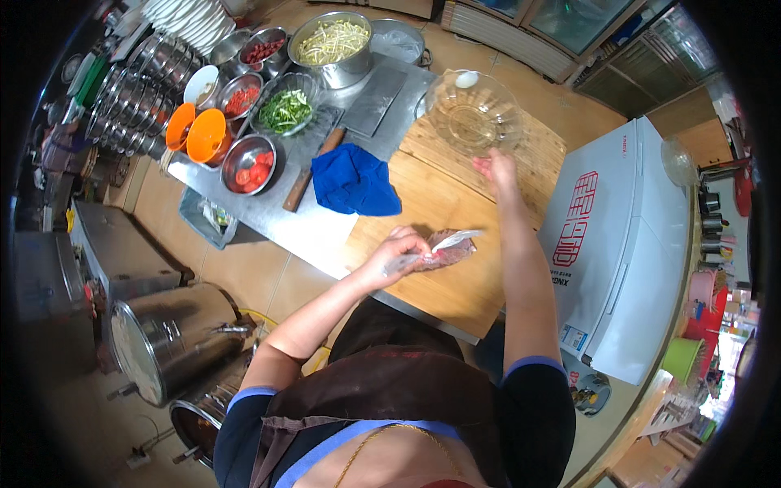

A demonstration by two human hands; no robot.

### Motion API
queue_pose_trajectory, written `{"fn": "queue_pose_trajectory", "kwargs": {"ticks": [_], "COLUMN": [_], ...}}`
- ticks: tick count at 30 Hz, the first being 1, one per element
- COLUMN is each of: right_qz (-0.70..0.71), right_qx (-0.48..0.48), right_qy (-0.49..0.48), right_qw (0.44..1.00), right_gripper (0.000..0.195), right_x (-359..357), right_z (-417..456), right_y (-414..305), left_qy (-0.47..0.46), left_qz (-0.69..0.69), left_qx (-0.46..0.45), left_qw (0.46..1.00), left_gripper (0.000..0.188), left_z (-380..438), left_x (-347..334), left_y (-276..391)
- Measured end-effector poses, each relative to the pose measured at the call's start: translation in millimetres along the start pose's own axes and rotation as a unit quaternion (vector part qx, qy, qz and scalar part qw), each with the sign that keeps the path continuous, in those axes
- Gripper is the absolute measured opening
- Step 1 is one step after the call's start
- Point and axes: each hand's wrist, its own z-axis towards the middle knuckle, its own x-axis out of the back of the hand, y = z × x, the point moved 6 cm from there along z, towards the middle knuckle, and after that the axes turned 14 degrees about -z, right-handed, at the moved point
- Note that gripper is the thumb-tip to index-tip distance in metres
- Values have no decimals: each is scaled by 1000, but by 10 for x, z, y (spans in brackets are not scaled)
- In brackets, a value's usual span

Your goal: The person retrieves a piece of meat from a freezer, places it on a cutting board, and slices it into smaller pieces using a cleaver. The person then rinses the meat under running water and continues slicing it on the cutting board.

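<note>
My left hand [399,251] grips a clear plastic bag [453,251] by its gathered neck. Reddish-brown contents show through the bag, too blurred to name, and it sits over the light wooden cutting board [439,195]. Farther off, my right hand [497,171] has its fingers at the near rim of a clear fluted bowl [479,113]. A white oval thing, perhaps an egg [467,79], is at the bowl's far side. Beneath that bowl is a second, more worn wooden board [421,137]. A blue cloth [354,180] lies by the left edge of the boards.
Beside the cloth lies a cleaver [375,100], and a wooden handle [298,189] points toward me. Bowls of tomatoes [253,171] and chopped greens [285,111] stand left, near orange bowls [208,137]. A pot of bean sprouts [332,49] is behind. A white chest freezer [610,244] flanks the right.
</note>
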Motion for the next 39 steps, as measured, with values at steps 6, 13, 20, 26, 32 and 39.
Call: {"fn": "queue_pose_trajectory", "kwargs": {"ticks": [6, 13, 20, 26, 32, 39], "right_qz": [46, -66, -340, -352, -197, -482], "right_qx": [18, 45, 147, 364, 311, 319], "right_qy": [-80, -185, -335, -107, -78, 114], "right_qw": [996, 979, 867, 856, 926, 808], "right_gripper": [25, 30, 34, 14, 10, 11], "right_x": [-1075, -1216, -279, 156, 543, 724], "right_z": [-180, -541, -2145, -2020, -1866, -1653], "right_y": [-313, -379, -280, -638, -785, -270], "left_qy": [-27, -66, -31, -155, -179, -171], "left_qz": [-8, -110, -278, -81, 258, 501], "left_qx": [24, 87, 209, 96, -119, -75], "left_qw": [999, 988, 937, 980, 942, 845], "left_gripper": [22, 17, 14, 24, 26, 23], "left_z": [-20, 36, 255, 1007, 1419, 1189], "left_x": [152, 199, 63, 186, 373, -36], "left_y": [-12, -96, -232, 181, 544, 83]}}
